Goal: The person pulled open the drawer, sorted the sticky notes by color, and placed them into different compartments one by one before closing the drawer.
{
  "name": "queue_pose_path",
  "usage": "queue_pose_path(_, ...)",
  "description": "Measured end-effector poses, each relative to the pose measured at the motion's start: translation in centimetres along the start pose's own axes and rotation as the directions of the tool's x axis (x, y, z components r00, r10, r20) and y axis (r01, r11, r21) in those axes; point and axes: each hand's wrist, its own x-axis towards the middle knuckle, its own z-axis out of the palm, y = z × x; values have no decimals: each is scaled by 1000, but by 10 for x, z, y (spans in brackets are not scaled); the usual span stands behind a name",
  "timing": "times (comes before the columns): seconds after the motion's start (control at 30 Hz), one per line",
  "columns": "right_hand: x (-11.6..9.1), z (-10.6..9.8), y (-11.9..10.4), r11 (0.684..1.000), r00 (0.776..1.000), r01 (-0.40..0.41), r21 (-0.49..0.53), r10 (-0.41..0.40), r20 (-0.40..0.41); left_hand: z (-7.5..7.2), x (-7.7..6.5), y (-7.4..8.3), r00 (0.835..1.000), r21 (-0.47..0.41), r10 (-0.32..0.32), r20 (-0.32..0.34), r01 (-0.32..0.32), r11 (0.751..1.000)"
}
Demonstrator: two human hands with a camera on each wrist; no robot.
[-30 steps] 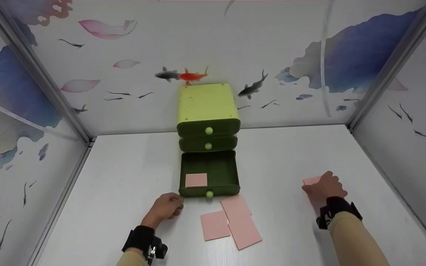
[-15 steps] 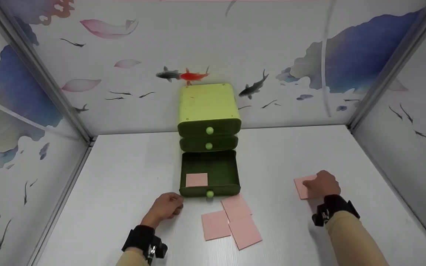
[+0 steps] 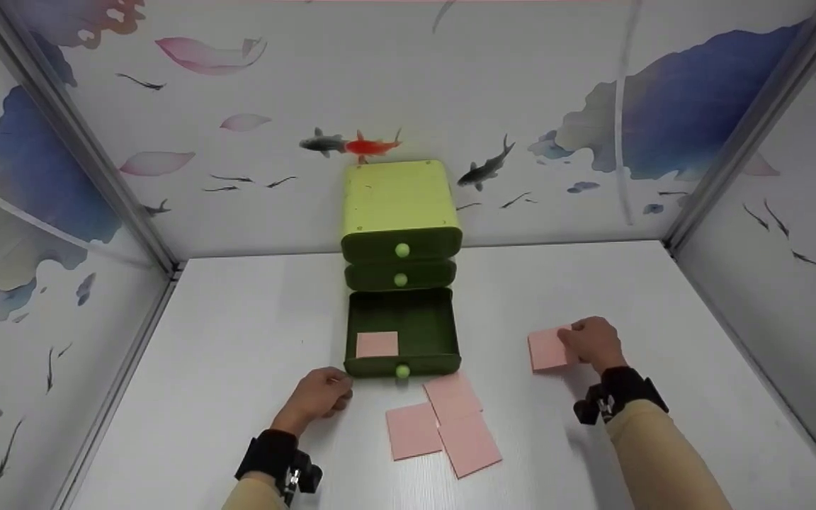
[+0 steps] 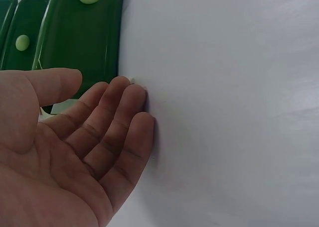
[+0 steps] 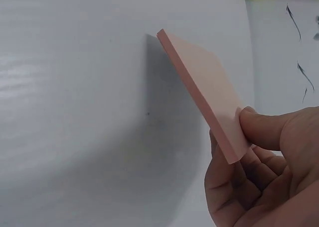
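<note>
My right hand [image 3: 596, 343] pinches a pink sticky-note pad [image 5: 204, 90] between thumb and fingers. In the right wrist view the pad is tilted, with its corner raised over the table and a shadow below. Beside the front left corner of the pulled-out bottom drawer [image 3: 433, 329] rests my left hand [image 3: 316, 395]. Its fingers hang loosely curled with nothing in them, as the left wrist view [image 4: 89, 142] of that hand confirms. Inside the drawer, at its front left, lies one pink pad [image 3: 377, 344].
Three pink pads lie in front of the drawer: one to the left [image 3: 414, 431], two overlapping to the right [image 3: 469, 445]. The yellow-green drawer cabinet [image 3: 401, 198] stands against the back wall. Its middle drawer [image 3: 372, 275] juts out slightly. Printed panels [image 3: 769, 283] border the white table [image 3: 238, 319].
My right hand has moved left across the table with the pink sticky-note pad, which shows more from under the hand now. The left hand and the drawers stay put.
</note>
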Motion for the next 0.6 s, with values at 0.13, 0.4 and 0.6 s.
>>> queue_pose_path(0.13, 2, 7, -13, 998, 1000, 31, 49, -31, -7, -1, -1, 1, 1000, 4, 3, 1, -3, 1000)
queue_pose_path(0.4, 0, 17, -46, 989, 998, 54, 137, -56, 10, -1, -3, 3, 1000, -4, 15, 8, -15, 1000)
queue_pose_path(0.6, -3, 22, -70, 975, 994, 98, 201, -107, 34, -1, -4, 5, 1000, 18, 23, -2, -23, 1000)
